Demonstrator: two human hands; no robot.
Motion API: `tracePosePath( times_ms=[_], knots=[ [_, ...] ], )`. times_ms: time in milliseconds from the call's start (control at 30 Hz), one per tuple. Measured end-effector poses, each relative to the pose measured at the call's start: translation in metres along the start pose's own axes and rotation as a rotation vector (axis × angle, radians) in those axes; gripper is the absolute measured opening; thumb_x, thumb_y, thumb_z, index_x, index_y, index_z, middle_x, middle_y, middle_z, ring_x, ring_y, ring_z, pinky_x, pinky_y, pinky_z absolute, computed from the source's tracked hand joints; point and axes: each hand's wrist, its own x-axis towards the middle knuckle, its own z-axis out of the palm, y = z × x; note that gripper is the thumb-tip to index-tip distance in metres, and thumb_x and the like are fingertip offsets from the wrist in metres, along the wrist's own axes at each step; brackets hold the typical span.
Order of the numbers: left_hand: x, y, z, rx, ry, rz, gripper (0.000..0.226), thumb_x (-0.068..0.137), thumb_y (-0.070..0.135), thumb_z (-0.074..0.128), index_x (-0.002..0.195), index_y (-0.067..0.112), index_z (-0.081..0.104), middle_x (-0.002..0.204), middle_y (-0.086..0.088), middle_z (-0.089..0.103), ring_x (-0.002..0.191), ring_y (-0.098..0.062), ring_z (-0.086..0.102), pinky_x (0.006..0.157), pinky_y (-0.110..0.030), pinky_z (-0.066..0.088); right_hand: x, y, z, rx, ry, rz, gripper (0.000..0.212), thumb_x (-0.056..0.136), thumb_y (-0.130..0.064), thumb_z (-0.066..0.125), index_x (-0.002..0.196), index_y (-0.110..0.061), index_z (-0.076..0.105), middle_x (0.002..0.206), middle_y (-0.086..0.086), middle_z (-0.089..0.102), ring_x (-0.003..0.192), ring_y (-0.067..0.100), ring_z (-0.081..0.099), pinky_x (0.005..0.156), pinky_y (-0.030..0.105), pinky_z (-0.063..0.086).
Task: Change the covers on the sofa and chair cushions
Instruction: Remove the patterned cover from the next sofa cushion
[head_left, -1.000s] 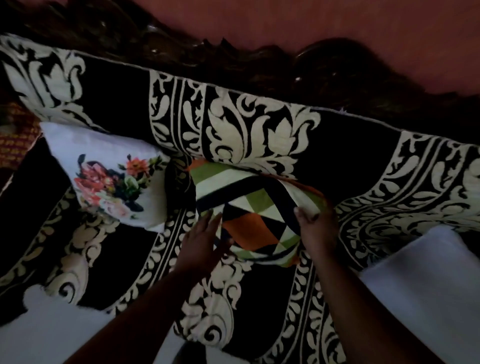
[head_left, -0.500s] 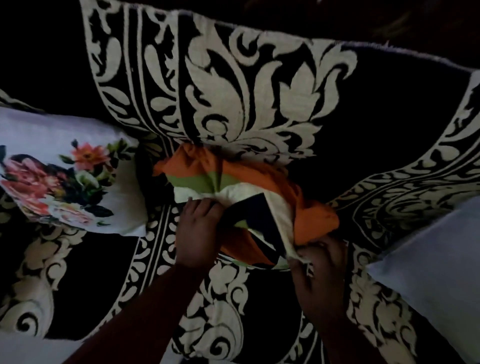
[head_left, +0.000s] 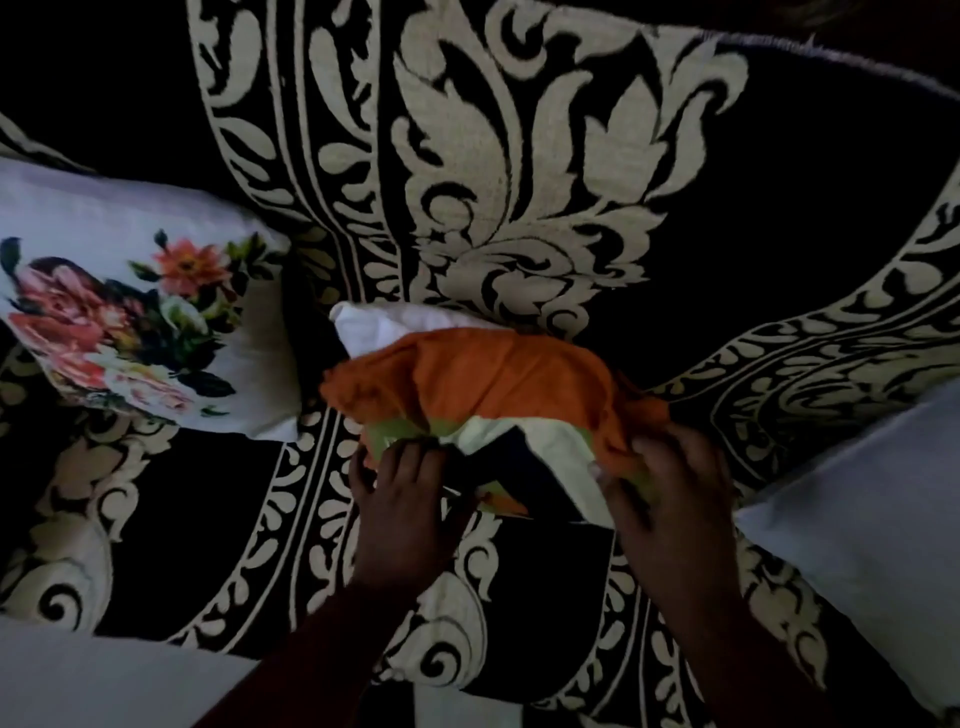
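Since the frame half a second earlier, the orange lining has rolled further back over the cushion, and a white corner of the bare insert (head_left: 374, 325) now shows at the far left end, where none was visible.

Nearest the camera, both forearms enter from 6 o'clock. The left hand (head_left: 402, 486) has its fingers curled into the bunched near edge of the patterned cover (head_left: 540, 457). The right hand (head_left: 670, 488) grasps the same edge at its right end, thumb and fingers closed on gathered cloth. Neither hand is released.

The cushion lies directly beyond the hands, toward 12 o'clock, on the seat of the sofa (head_left: 779, 260). Its long axis runs from 9 o'clock to 3 o'clock, across the line of the arms. The hands hold the near long edge at two points, and each is about equally close to its own end. The cover is turned inside out, with its orange side (head_left: 493, 374) uppermost. The exposed insert corner sits at 11 o'clock from the left hand.

Judgement: the step in hand is stripping the old cover, roughly half done. The coming move depends on the cover peeling away from the insert across the short axis.

At 9 o'clock a floral cushion (head_left: 130, 306) leans on the sofa. At 3 o'clock rests a plain white cushion (head_left: 862, 525).
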Motion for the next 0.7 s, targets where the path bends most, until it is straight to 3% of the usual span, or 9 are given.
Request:
tracePosePath(
  times_ms=[67,133,233,333,467,500,600,633,700],
  knots=[
    [-0.003,0.021,-0.014,-0.074,0.156,0.036,0.044,0.088,0.049,0.061,0.122,0.023,0.056,0.126,0.000,0.056,0.126,-0.026,0.050,0.111,-0.064,0.026,-0.016,0.003,-0.006,0.071,0.112,-0.057,0.035,0.087,-0.030,0.070,0.106,0.000,0.067,0.118,0.012,0.058,0.111,0.032,0.055,0.096,0.043,0.046],
    [-0.004,0.043,-0.027,-0.066,0.238,0.155,0.056,0.087,0.044,0.065,0.136,0.022,0.053,0.141,-0.005,0.053,0.136,-0.028,0.045,0.111,-0.066,0.024,-0.033,0.010,-0.005,0.111,0.127,-0.118,0.034,0.088,-0.027,0.069,0.102,0.004,0.069,0.114,0.015,0.060,0.112,0.032,0.057,0.099,0.037,0.043],
    [0.000,0.064,-0.025,-0.005,0.090,0.292,0.072,0.087,0.044,0.054,0.153,0.026,0.036,0.150,-0.001,0.047,0.143,-0.026,0.040,0.114,-0.068,0.017,-0.054,0.030,0.007,0.089,-0.031,-0.247,0.026,0.087,-0.029,0.068,0.100,-0.007,0.069,0.114,0.013,0.060,0.111,0.040,0.056,0.098,0.044,0.043],
    [0.009,0.064,-0.013,0.049,0.023,0.332,0.057,0.086,0.044,0.045,0.140,0.029,0.054,0.125,0.004,0.063,0.120,-0.028,0.056,0.105,-0.062,0.030,-0.068,0.049,0.011,0.009,-0.006,-0.303,0.015,0.090,-0.031,0.063,0.098,-0.017,0.062,0.104,0.008,0.062,0.105,0.037,0.056,0.096,0.042,0.039],
    [0.020,0.053,-0.003,0.088,0.084,0.398,0.054,0.085,0.058,0.038,0.105,0.022,0.074,0.090,0.001,0.073,0.089,-0.030,0.063,0.086,-0.042,0.033,-0.062,0.056,-0.003,-0.056,0.112,-0.153,0.017,0.095,-0.025,0.052,0.101,-0.013,0.062,0.089,0.013,0.064,0.092,0.036,0.056,0.083,0.044,0.039],
    [0.021,0.052,0.000,0.108,0.123,0.410,0.048,0.086,0.052,0.041,0.102,0.020,0.074,0.083,0.000,0.072,0.085,-0.030,0.063,0.083,-0.041,0.033,-0.058,0.056,-0.004,0.007,0.088,-0.053,0.024,0.089,-0.026,0.061,0.110,-0.016,0.057,0.095,0.013,0.063,0.094,0.036,0.055,0.082,0.044,0.040],
    [0.008,0.045,0.020,0.204,0.167,0.494,0.029,0.086,0.025,0.053,0.109,0.016,0.069,0.084,-0.003,0.069,0.084,-0.030,0.061,0.085,-0.043,0.038,-0.050,0.059,0.005,0.100,-0.162,0.133,0.082,0.077,-0.030,0.081,0.146,-0.030,0.037,0.133,0.012,0.053,0.120,0.035,0.051,0.096,0.051,0.045],
    [0.000,0.040,0.030,0.253,0.117,0.527,0.030,0.087,0.021,0.053,0.114,0.015,0.065,0.091,-0.005,0.069,0.087,-0.031,0.060,0.088,-0.046,0.038,-0.050,0.061,0.010,0.109,-0.217,0.145,0.092,0.078,-0.026,0.081,0.152,-0.035,0.028,0.142,0.011,0.046,0.127,0.034,0.048,0.098,0.053,0.046],
    [-0.019,0.030,0.046,0.351,-0.031,0.549,0.042,0.089,0.020,0.053,0.130,0.012,0.056,0.110,-0.009,0.066,0.100,-0.034,0.056,0.097,-0.054,0.037,-0.048,0.064,0.018,0.201,-0.228,0.147,0.091,0.081,-0.026,0.076,0.154,-0.040,0.023,0.150,0.006,0.039,0.135,0.028,0.046,0.098,0.051,0.050]
  ],
)
